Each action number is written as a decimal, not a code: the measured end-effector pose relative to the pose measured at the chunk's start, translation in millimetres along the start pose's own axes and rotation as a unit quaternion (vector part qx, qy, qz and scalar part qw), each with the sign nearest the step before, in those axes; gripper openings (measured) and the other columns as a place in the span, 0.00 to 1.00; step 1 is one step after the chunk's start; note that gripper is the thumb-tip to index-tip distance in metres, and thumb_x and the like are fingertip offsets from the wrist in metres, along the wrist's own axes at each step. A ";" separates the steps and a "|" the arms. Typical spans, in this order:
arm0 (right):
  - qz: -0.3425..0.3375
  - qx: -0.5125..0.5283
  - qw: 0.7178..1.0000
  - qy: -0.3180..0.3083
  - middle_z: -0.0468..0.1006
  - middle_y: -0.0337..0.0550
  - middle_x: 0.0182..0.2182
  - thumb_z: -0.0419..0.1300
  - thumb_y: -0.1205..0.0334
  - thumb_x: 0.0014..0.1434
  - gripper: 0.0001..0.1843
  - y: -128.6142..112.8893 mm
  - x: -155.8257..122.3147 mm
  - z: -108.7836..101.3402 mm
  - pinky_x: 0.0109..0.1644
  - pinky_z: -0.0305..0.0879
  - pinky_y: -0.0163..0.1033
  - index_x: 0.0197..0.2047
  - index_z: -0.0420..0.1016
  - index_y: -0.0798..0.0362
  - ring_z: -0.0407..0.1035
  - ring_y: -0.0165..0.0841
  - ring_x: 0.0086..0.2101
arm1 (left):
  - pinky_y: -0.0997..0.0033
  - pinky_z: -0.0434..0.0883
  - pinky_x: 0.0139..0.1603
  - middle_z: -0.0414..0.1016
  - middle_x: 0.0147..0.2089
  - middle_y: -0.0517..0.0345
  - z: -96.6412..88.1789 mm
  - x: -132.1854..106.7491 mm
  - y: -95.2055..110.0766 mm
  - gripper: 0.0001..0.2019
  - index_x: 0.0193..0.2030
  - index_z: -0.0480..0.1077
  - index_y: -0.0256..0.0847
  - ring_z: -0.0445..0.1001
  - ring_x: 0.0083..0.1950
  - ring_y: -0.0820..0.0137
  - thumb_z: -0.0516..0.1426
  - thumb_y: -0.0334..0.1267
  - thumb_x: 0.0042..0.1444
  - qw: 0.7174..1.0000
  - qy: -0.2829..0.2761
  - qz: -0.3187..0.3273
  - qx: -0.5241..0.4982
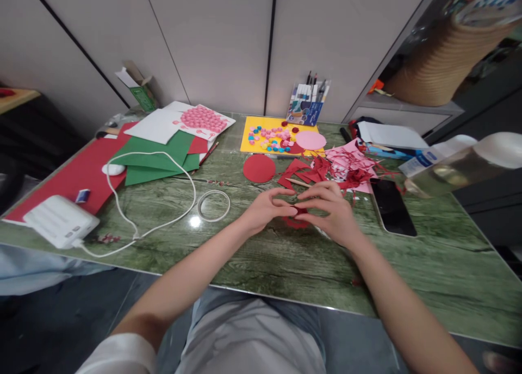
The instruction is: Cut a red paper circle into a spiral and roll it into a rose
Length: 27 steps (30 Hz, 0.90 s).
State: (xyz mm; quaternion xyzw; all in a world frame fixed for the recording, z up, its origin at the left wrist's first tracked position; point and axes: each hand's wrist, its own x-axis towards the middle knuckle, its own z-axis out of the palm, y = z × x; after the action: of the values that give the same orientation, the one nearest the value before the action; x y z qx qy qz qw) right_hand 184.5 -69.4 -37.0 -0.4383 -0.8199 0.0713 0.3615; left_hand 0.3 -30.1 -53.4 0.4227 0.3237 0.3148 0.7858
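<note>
My left hand point(265, 208) and my right hand point(333, 213) meet above the green table point(253, 260). Between their fingertips is a small red paper piece point(297, 220) with a notched edge. Both hands pinch it, though the fingers cover much of its shape. Just beyond them lie a thin wooden stick point(297, 182) and red paper scraps point(299, 170). A red paper disc point(259, 168) rests flat past my left hand. Pink paper with shredded strips point(348, 162) is beyond my right hand.
A yellow sheet point(247, 140) bears small coloured paper balls and a pink disc point(310, 140). A phone point(393, 206) and a tilted bottle point(452, 173) stand right. Left are a tape ring point(213, 205), a white cable point(163, 230), a power bank point(57, 222) and green paper point(163, 151).
</note>
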 end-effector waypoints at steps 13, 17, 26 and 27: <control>0.019 0.118 0.990 -0.072 0.79 0.40 0.32 0.68 0.59 0.45 0.08 -1.5 1.9 1.6 0.49 0.62 0.50 0.32 0.79 0.46 0.61 0.39 0.43 | 0.73 0.68 0.35 0.78 0.29 0.55 -14.5 -2.6 14.2 0.28 0.50 0.66 0.37 0.75 0.30 0.72 0.66 0.35 0.39 0.973 -0.132 -0.035 0.185; 0.020 0.141 0.985 -0.102 0.78 0.40 0.33 0.68 0.58 0.44 0.09 -3.6 0.6 7.3 0.49 0.62 0.49 0.32 0.79 0.45 0.61 0.39 0.44 | 0.72 0.68 0.34 0.78 0.30 0.55 -16.8 -4.4 19.0 0.27 0.49 0.65 0.38 0.75 0.31 0.69 0.66 0.35 0.39 0.959 -0.168 -0.056 0.222; 0.029 0.096 0.993 -0.063 0.77 0.40 0.35 0.65 0.58 0.50 0.08 -2.7 0.6 9.1 0.49 0.61 0.48 0.36 0.78 0.45 0.62 0.39 0.44 | 0.72 0.66 0.38 0.77 0.29 0.57 -15.1 -1.9 13.3 0.27 0.50 0.67 0.37 0.74 0.31 0.73 0.66 0.34 0.40 0.985 -0.114 -0.031 0.124; 0.036 0.076 0.995 -0.047 0.77 0.41 0.36 0.65 0.58 0.51 0.08 -1.5 0.8 8.9 0.49 0.61 0.49 0.36 0.77 0.46 0.62 0.39 0.44 | 0.72 0.66 0.39 0.77 0.29 0.57 -11.8 -1.3 10.0 0.26 0.49 0.67 0.37 0.74 0.31 0.73 0.65 0.34 0.41 0.992 -0.083 -0.016 0.090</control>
State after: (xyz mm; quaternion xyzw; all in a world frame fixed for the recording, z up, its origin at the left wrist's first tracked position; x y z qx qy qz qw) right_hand 177.4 -67.8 -42.4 -0.4348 -0.8122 0.1666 0.3515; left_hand -11.9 -21.3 -49.5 0.5112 0.2907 0.2353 0.7738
